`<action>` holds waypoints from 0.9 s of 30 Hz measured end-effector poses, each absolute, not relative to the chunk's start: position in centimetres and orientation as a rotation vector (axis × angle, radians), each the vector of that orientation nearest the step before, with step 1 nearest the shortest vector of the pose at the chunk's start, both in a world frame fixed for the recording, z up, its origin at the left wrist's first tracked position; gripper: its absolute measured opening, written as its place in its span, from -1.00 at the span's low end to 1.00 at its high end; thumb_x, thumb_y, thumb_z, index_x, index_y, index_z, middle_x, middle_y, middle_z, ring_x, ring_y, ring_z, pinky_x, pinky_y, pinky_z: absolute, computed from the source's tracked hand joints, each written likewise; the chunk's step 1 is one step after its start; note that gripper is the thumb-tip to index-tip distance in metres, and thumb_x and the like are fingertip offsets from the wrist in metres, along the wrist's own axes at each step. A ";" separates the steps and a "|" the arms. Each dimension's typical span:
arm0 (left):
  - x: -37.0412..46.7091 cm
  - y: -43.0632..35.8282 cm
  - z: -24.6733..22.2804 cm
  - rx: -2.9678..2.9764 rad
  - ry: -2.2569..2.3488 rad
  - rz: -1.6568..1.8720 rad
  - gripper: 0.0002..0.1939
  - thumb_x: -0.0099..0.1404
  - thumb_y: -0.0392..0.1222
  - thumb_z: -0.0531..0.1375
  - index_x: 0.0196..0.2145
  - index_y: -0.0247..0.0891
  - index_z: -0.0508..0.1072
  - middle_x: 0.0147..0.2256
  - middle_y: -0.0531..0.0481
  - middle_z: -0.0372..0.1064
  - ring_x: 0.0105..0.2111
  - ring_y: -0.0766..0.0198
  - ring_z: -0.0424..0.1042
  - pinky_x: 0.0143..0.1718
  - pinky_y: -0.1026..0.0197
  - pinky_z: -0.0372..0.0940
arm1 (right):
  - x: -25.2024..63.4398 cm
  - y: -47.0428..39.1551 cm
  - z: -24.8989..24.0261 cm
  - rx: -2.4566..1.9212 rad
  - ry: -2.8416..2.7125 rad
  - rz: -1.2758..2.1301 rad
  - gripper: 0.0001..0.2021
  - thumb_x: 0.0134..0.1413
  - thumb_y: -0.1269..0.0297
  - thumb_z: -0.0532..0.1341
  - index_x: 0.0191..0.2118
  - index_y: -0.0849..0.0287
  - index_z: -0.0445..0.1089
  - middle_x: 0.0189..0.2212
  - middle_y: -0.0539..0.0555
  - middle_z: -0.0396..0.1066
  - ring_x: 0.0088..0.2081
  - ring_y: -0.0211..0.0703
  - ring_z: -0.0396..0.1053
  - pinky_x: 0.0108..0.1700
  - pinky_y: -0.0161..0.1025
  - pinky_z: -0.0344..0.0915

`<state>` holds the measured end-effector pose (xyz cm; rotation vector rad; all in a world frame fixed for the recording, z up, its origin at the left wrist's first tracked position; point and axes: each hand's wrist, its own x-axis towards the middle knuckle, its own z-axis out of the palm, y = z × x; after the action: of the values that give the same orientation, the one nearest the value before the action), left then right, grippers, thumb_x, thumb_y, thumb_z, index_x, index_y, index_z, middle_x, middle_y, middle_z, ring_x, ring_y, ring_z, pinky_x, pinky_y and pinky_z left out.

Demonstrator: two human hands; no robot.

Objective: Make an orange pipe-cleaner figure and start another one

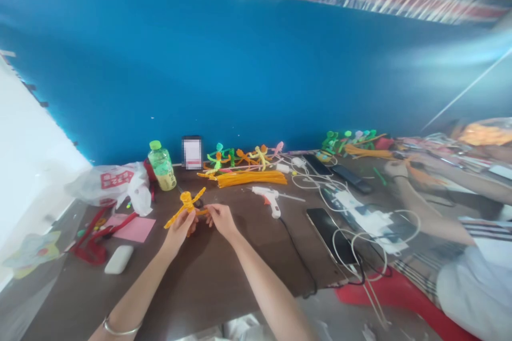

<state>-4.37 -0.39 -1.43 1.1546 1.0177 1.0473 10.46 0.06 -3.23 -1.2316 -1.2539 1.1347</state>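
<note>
My left hand [181, 228] is closed around the lower body of a small orange pipe-cleaner figure [186, 200]. The figure has a round head and its two arms stick out to the sides, above the dark tabletop. With fingertips pinched together, my right hand [222, 220] grips a limb of the same figure at its right side. Behind my hands lies a bundle of orange pipe cleaners [252, 178]. Several finished-looking pipe-cleaner figures [261, 155] in green, orange, yellow and pink stand along the blue panel. Part of the held figure is hidden by my fingers.
A white glue gun [272, 201] with a black cord lies right of my hands. Beyond it are a phone [330, 234], a power strip [368, 213] and tangled cables. A drink bottle [162, 166], plastic bag [116, 184] and white case [119, 259] sit left. A co-worker's arm [424, 208] reaches in.
</note>
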 end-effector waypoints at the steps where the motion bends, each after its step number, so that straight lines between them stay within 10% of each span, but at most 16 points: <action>1: -4.4 -0.3 -1.4 1.159 1.024 1.042 -0.51 -0.01 0.17 0.17 -0.29 -0.33 0.34 -0.56 0.10 0.19 -0.70 0.46 0.10 -0.71 0.36 -0.06 | 10.6 0.0 -3.2 -1.252 -1.285 1.086 -0.66 0.03 0.10 0.05 -0.30 0.26 0.42 -0.59 0.03 0.34 -0.63 -0.29 0.29 -0.59 -0.32 0.24; 8: -3.7 -2.3 -1.0 1.454 0.994 0.778 -0.63 0.08 0.09 0.12 -0.43 -0.34 0.40 -0.58 0.03 0.28 -0.60 0.39 0.18 -0.57 0.34 0.08 | 13.0 -3.5 2.7 -1.267 -1.474 0.545 -0.59 0.08 0.22 0.06 0.08 0.13 0.17 -0.11 0.16 0.31 -0.06 -0.14 0.24 -0.04 -0.15 0.21; 15: 0.4 -4.5 2.1 1.678 0.652 0.513 -0.71 0.10 -0.11 0.14 -0.24 -0.27 0.48 -0.37 -0.07 0.43 -0.45 0.30 0.31 -0.40 0.29 0.19 | 18.0 -8.7 9.2 -1.327 -1.819 0.730 -0.78 0.10 0.20 0.05 -0.28 0.10 0.42 -0.35 0.06 0.39 -0.29 -0.20 0.35 -0.20 -0.25 0.27; 21: 3.6 -3.0 1.5 1.349 0.684 0.572 -0.66 0.06 -0.01 0.18 -0.35 -0.37 0.48 -0.57 -0.01 0.34 -0.64 0.43 0.19 -0.57 0.34 0.11 | 21.3 -11.1 9.6 -1.555 -1.732 0.564 -0.71 0.02 0.16 0.13 -0.09 0.01 0.32 -0.10 0.10 0.32 -0.03 -0.06 0.26 0.04 -0.09 0.17; 27: 4.5 -2.8 -1.0 0.977 0.526 0.583 -0.67 0.04 -0.03 0.23 -0.43 -0.43 0.43 -0.48 -0.08 0.36 -0.65 0.50 0.18 -0.59 0.36 0.08 | 21.4 -11.6 8.2 -1.592 -1.653 0.670 -0.80 0.07 0.18 0.06 -0.21 0.06 0.34 -0.22 0.10 0.37 -0.27 -0.16 0.37 -0.18 -0.20 0.32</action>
<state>4.53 -2.81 -0.96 0.9773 0.5261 0.5827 21.39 -11.56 8.19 -1.5918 -1.6533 0.6696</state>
